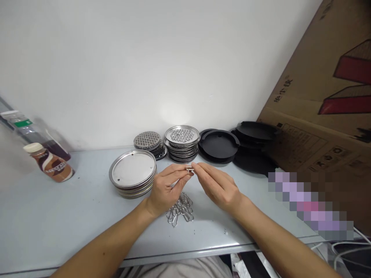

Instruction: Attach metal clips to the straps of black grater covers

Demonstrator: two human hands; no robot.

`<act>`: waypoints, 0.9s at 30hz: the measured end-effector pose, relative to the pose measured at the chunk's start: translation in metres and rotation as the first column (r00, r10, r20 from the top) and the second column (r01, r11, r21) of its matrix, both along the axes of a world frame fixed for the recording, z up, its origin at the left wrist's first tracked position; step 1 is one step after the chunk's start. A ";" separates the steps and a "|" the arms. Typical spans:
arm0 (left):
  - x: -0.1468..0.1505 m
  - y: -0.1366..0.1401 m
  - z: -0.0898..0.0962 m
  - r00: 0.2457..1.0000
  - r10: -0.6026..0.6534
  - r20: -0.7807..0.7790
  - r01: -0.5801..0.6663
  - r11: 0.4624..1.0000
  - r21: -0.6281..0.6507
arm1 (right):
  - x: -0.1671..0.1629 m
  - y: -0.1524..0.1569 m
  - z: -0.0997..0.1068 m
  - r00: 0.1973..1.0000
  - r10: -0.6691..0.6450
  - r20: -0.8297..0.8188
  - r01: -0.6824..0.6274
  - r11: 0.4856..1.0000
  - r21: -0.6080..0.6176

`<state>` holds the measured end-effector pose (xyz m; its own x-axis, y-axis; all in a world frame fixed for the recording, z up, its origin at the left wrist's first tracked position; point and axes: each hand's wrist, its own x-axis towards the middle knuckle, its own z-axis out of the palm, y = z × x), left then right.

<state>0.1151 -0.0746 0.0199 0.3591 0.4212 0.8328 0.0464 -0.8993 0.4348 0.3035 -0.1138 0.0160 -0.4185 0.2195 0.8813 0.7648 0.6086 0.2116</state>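
My left hand (166, 187) and my right hand (218, 185) meet above the middle of the table. Between their fingertips they pinch a small shiny metal piece (189, 169); most of it is hidden, so its kind cannot be told. Under the hands lies a loose pile of wire metal clips (180, 210), partly covered by my left hand. Left of that hand stands a stack of round silver metal discs (133, 169), the top one with small holes near its rim. Behind the hands is a stack of round metal grater plates (182, 137).
Smaller perforated discs (147, 140) are stacked at the back. Black round trays (219, 144) and more black trays (256, 131) stand right of them. A large cardboard box (315, 127) leans at the right. Two bottles, a coffee bottle (52, 164) and a dark-drink bottle (37, 133), stand left.
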 end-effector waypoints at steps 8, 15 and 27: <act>0.000 -0.004 0.004 1.000 -0.013 -0.006 0.013 0.999 0.033 | 0.003 -0.003 0.003 0.999 0.017 0.028 -0.018 0.999 0.042; 0.000 -0.007 0.000 1.000 -0.008 -0.015 0.007 1.000 -0.020 | 0.000 0.000 -0.003 0.999 0.024 0.026 -0.024 0.999 0.021; 0.004 0.009 -0.020 0.984 0.068 -0.167 -0.066 0.998 0.014 | 0.005 0.016 0.022 0.830 -0.120 -0.545 -0.424 0.501 -0.755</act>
<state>0.1195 -0.0653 -0.0003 0.4650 0.4423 0.7669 0.1783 -0.8953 0.4082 0.3087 -0.0983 0.0382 -0.1198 0.9154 0.3842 0.4536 0.3947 -0.7990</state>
